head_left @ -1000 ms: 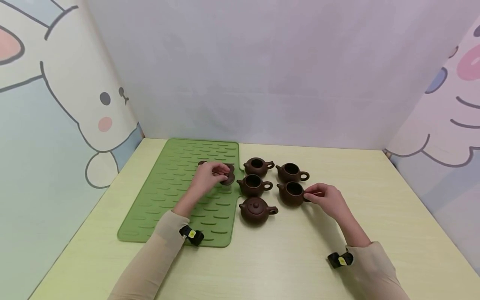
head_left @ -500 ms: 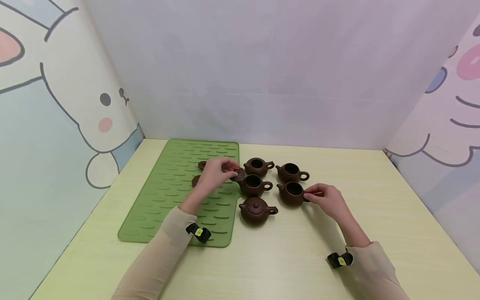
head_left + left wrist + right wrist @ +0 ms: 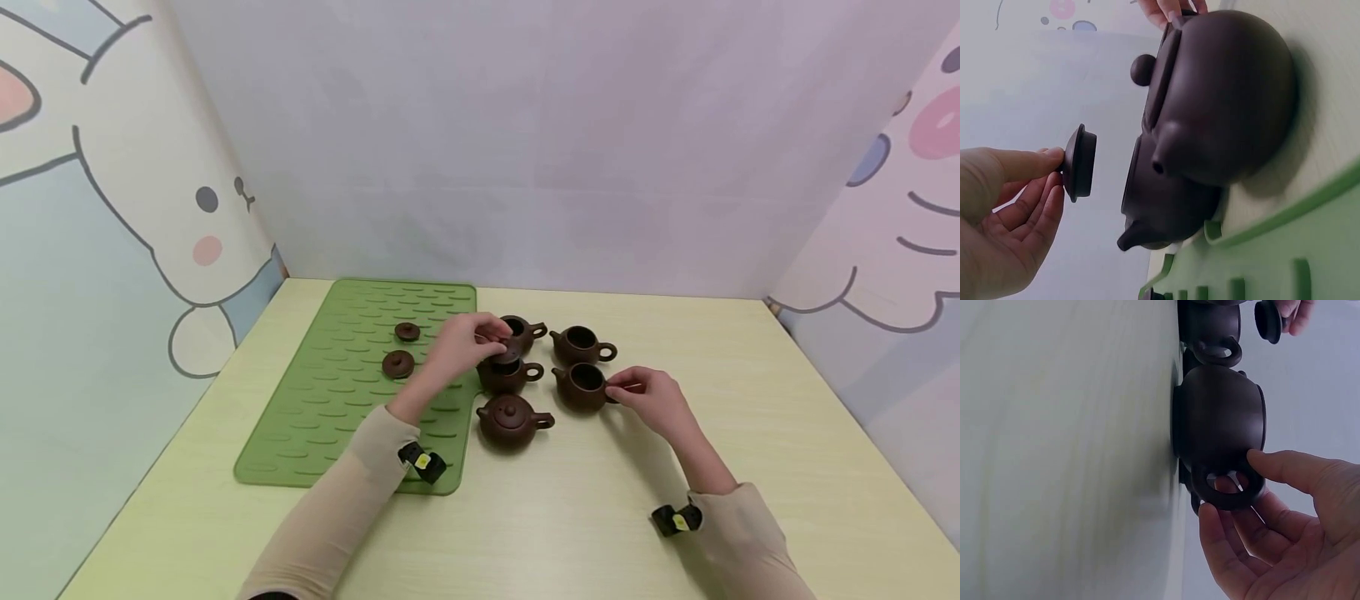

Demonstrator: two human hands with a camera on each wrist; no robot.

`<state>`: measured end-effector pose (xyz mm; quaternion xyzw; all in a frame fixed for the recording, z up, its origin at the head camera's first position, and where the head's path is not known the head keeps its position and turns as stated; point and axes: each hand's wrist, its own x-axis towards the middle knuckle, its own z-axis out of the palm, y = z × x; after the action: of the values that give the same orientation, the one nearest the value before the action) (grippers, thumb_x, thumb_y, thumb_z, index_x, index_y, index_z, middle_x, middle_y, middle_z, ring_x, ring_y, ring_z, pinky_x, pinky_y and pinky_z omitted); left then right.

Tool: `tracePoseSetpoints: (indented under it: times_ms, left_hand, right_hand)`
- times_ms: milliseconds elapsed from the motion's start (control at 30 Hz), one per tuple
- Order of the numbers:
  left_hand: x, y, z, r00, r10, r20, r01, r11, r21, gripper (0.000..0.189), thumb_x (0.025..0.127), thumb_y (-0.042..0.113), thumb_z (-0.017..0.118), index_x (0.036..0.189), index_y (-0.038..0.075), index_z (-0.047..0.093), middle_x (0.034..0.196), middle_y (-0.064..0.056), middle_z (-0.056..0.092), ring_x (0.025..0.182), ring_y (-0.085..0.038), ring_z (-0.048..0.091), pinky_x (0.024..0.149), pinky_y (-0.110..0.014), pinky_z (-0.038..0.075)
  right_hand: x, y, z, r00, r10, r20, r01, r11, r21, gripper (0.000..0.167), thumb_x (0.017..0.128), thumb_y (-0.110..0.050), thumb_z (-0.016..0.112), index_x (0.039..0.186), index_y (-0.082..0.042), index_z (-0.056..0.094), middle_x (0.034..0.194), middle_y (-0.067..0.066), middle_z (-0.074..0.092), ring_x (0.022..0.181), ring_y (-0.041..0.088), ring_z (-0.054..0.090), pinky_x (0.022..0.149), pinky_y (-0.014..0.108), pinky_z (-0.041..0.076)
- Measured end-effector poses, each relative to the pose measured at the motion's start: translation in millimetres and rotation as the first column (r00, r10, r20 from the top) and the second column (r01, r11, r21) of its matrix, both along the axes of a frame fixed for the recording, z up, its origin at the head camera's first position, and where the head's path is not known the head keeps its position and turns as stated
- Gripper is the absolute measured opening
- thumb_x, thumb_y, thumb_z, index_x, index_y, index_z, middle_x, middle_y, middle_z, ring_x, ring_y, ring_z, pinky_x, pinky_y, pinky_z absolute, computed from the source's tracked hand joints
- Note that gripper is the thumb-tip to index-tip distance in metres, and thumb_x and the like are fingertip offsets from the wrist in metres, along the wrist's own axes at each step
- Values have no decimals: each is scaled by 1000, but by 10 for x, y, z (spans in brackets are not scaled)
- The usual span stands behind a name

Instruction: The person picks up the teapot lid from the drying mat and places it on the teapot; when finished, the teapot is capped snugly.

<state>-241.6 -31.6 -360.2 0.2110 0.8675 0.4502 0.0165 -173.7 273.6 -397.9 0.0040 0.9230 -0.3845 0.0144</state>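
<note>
My left hand (image 3: 467, 343) pinches the knob of a dark brown teapot lid (image 3: 1079, 164), held just above the open middle teapot (image 3: 501, 380). In the left wrist view a gap shows between the lid and that pot's rim. My right hand (image 3: 1285, 515) grips the ring handle (image 3: 1230, 487) of a lidless teapot (image 3: 582, 387), which stands upright on the table with its spout to the left. Closest to me stands a teapot with its lid on (image 3: 508, 422), touched by neither hand.
Two more lids (image 3: 398, 364) lie on the green ribbed mat (image 3: 337, 417) at the left. Behind the middle pots stand two open teapots, one at the left (image 3: 529, 340) partly behind my left hand, one at the right (image 3: 581, 343). A pale wall (image 3: 525, 167) rises behind the table.
My left hand has carried the lid rightward from over the mat to above the middle teapot, uncovering the two lids on the mat. My right hand has stayed at the teapot handle.
</note>
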Motion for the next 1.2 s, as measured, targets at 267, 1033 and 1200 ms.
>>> tracePoseSetpoints:
  times_ms: [267,1033,1200]
  left_hand:
    - [26,223,6,997,-73,10,72,997,38,17,90,6,73,107,6,73,106,-8,74,96,-19,70,82,-24,58]
    - [70,715,-50,990,-138,-3,138,990,24,16,90,7,73,105,10,74,101,-4,75,90,-13,70,76,-16,55]
    - [64,838,-70,987,-158,3,158,987,25,16,89,7,73,106,9,73,101,-4,75,91,-12,70,76,-14,54]
  right_hand:
    - [-4,-15,-1,1000,4,-9,-4,1000,15,21,92,-19,71,106,-2,72,101,13,75,93,21,71,74,26,50]
    - [12,-35,26,1000,-6,-3,6,1000,22,19,92,-17,70,104,-2,72,98,13,75,88,16,69,71,26,50]
    - [16,-29,18,1000,-10,0,10,1000,24,19,93,-17,69,105,-3,72,99,12,75,89,16,69,72,27,50]
